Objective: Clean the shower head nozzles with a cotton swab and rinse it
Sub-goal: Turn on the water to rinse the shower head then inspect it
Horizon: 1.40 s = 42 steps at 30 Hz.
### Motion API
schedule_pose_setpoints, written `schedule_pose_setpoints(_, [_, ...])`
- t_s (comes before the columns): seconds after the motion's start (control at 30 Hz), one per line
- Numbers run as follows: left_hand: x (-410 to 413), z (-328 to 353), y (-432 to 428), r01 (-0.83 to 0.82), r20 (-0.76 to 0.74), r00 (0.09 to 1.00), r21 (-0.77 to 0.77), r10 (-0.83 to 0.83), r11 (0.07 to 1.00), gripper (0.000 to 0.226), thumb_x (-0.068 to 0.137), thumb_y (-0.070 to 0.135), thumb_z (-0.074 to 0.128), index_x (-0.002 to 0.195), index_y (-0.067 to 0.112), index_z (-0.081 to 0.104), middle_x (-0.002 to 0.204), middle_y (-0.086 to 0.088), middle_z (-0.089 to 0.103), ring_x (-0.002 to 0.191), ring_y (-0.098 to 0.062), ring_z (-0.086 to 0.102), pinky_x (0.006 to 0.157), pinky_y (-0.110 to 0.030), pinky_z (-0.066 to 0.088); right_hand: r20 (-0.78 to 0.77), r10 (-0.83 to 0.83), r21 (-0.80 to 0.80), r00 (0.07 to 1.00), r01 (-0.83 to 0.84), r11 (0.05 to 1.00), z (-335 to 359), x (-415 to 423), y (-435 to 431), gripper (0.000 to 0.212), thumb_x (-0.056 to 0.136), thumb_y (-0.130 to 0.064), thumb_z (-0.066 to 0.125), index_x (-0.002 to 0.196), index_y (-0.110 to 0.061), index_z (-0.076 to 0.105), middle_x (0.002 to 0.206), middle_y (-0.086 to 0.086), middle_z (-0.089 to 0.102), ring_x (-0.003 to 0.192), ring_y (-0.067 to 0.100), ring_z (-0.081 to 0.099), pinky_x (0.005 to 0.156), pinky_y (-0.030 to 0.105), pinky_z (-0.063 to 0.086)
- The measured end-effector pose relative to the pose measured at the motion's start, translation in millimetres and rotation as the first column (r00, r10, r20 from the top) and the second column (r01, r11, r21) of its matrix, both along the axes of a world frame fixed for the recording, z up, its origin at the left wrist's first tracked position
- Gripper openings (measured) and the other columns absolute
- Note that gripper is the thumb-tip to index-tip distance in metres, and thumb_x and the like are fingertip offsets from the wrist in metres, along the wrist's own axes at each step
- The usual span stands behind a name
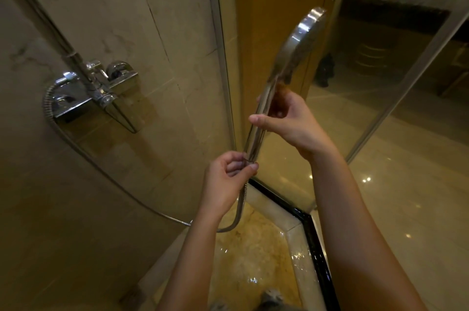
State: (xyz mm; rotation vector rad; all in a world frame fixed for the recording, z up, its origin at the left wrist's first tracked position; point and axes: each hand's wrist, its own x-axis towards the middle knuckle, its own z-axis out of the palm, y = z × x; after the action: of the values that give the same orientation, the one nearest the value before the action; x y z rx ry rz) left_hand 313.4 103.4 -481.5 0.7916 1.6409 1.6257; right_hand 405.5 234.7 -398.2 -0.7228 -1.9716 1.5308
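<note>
A chrome hand shower head (298, 46) is held upright in the middle of the view, seen edge-on, so its nozzle face is mostly hidden. My right hand (286, 117) grips the upper part of its handle. Lower down, my left hand (228, 178) pinches the bottom end of the handle where the metal hose (83, 153) joins. The hose loops down and left to the wall mixer. No cotton swab is visible.
A chrome mixer valve (99, 92) with a riser pipe is fixed on the tiled wall at left. Glass shower panels (380, 82) stand right behind the shower head. Below lie a wet shower floor (248, 260) and a black-edged threshold (314, 247).
</note>
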Motion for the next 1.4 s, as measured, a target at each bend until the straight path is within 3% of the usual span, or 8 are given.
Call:
schedule_pose_setpoints(0.13, [-1, 1, 2, 0.016, 0.001, 1.0, -0.012, -0.016, 1.0, 0.022, 0.071, 0.022, 0.075, 0.08, 0.04, 0.067, 0.082, 0.002, 0.075, 0.081, -0.014, 0.072, 0.068, -0.017, 0.052, 0.001, -0.039, 0.052, 0.999, 0.039, 0.998, -2, -5, -2, 0.028, 0.075, -0.041, 0.075, 0.084, -0.021, 0.058, 0.073, -0.005, 0.057, 0.067, 0.007, 0.057, 0.069, 0.028, 0.05])
schedule_pose_setpoints(0.37, [-8, 0, -3, -0.039, 0.072, 0.996, -0.04, 0.042, 0.998, 0.021, 0.075, 0.006, 0.073, 0.085, 0.02, 0.061, 0.071, 0.001, 0.073, 0.069, -0.01, 0.07, 0.062, -0.015, 0.051, -0.09, 0.204, -0.304, 0.975, -0.222, 0.926, 3, -2, 3, 0.034, 0.092, -0.008, 0.054, 0.126, -0.008, 0.051, 0.116, 0.004, 0.067, 0.102, 0.016, 0.069, 0.083, 0.03, 0.058])
schedule_pose_setpoints(0.53, [-11, 5, -5, -0.09, 0.035, 0.995, -0.041, 0.092, 0.995, 0.024, 0.075, 0.002, 0.072, 0.08, 0.022, 0.061, 0.077, -0.004, 0.071, 0.072, -0.013, 0.068, 0.063, -0.015, 0.05, -0.124, 0.234, -0.263, 0.964, -0.259, 0.929, 2, -1, 3, 0.037, 0.089, 0.0, 0.057, 0.126, -0.005, 0.052, 0.114, 0.008, 0.07, 0.103, 0.016, 0.069, 0.084, 0.024, 0.056])
schedule_pose_setpoints(0.73, [-6, 9, -4, -0.077, 0.042, 0.996, -0.049, 0.08, 0.996, 0.019, 0.075, 0.002, 0.072, 0.086, 0.014, 0.06, 0.08, -0.011, 0.069, 0.071, -0.018, 0.067, 0.069, -0.02, 0.054, -0.054, 0.0, -0.087, 0.999, -0.005, 0.996, -1, -11, -4, 0.026, 0.082, -0.023, 0.072, 0.105, -0.015, 0.064, 0.1, 0.01, 0.072, 0.091, 0.016, 0.071, 0.073, 0.026, 0.057])
schedule_pose_setpoints(0.93, [-10, 7, -11, -0.066, 0.072, 0.995, -0.06, 0.071, 0.996, 0.018, 0.076, 0.003, 0.071, 0.088, 0.011, 0.061, 0.079, -0.007, 0.071, 0.069, -0.012, 0.069, 0.064, -0.017, 0.053, -0.098, 0.175, -0.241, 0.98, -0.195, 0.951, -4, -8, -1, 0.031, 0.092, -0.009, 0.056, 0.123, -0.013, 0.057, 0.115, 0.005, 0.07, 0.114, 0.025, 0.062, 0.101, 0.048, 0.047])
schedule_pose_setpoints(1.17, [-11, 1, -14, -0.047, 0.084, 0.995, -0.057, 0.052, 0.997, 0.021, 0.073, 0.012, 0.076, 0.084, 0.026, 0.066, 0.077, 0.0, 0.075, 0.075, -0.015, 0.072, 0.064, -0.016, 0.053, -0.095, 0.132, -0.19, 0.987, -0.149, 0.97, -6, -5, -5, 0.032, 0.085, -0.011, 0.067, 0.116, -0.011, 0.058, 0.099, -0.002, 0.071, 0.094, 0.007, 0.067, 0.076, 0.019, 0.056])
schedule_pose_setpoints(1.27, [-5, 2, -14, -0.012, 0.091, 0.996, -0.039, 0.016, 0.999, 0.024, 0.074, 0.011, 0.074, 0.077, 0.034, 0.069, 0.075, 0.0, 0.075, 0.074, -0.016, 0.072, 0.065, -0.017, 0.052, -0.075, 0.084, -0.144, 0.994, -0.094, 0.985, -5, -10, -11, 0.031, 0.082, -0.019, 0.072, 0.109, -0.008, 0.06, 0.088, -0.001, 0.059, 0.074, 0.004, 0.059, 0.068, 0.021, 0.051])
schedule_pose_setpoints(1.4, [-6, 4, -14, -0.05, 0.077, 0.996, -0.029, 0.052, 0.998, 0.017, 0.075, 0.005, 0.073, 0.082, 0.018, 0.063, 0.069, 0.001, 0.074, 0.064, -0.011, 0.071, 0.059, -0.015, 0.052, -0.089, 0.087, -0.302, 0.992, -0.11, 0.947, -6, -9, -13, 0.026, 0.09, -0.01, 0.06, 0.115, -0.009, 0.056, 0.102, 0.01, 0.058, 0.094, 0.021, 0.06, 0.089, 0.041, 0.051])
